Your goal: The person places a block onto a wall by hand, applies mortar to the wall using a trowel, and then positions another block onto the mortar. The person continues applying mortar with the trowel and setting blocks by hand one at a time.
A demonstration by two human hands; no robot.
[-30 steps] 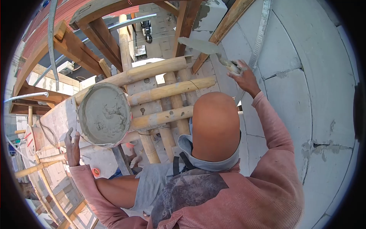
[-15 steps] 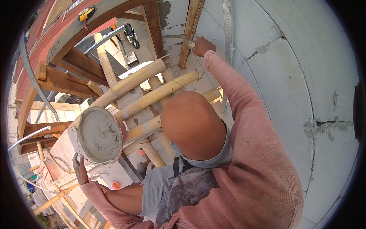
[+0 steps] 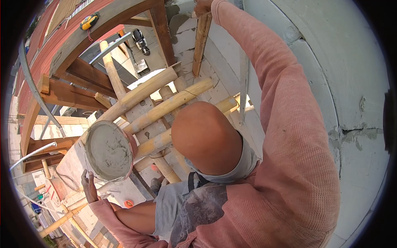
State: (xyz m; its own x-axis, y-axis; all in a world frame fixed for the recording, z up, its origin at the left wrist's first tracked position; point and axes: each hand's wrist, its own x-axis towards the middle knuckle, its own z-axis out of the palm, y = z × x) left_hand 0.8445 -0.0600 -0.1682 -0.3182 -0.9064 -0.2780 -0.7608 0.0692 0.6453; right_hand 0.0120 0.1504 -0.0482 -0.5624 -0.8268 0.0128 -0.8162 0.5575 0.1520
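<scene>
A round bucket (image 3: 124, 173) filled with wet grey mortar (image 3: 108, 151) stands on the bamboo scaffold at my left. Beside its near rim is my left hand (image 3: 89, 187), fingers stretched upward and apart, close to the bucket's thin wire handle. High up at the frame's top edge, my right hand (image 3: 202, 7) is closed near the upper end of an upright wooden plank (image 3: 201, 45) by the block wall; what it grips I cannot make out. Part of that hand is cut off by the frame.
Bamboo poles (image 3: 165, 107) form the scaffold around my bent knee (image 3: 202, 138). Large grey blocks (image 3: 364, 62) make up the wall on the right. A yellow tape measure (image 3: 89, 21) rests on the curved-looking wooden beam (image 3: 62, 56). A motorbike (image 3: 140, 41) stands far below.
My right hand has moved up along the plank to the top edge of the view, the arm reaching farther. My left hand stays beside the bucket. The view has shifted slightly.
</scene>
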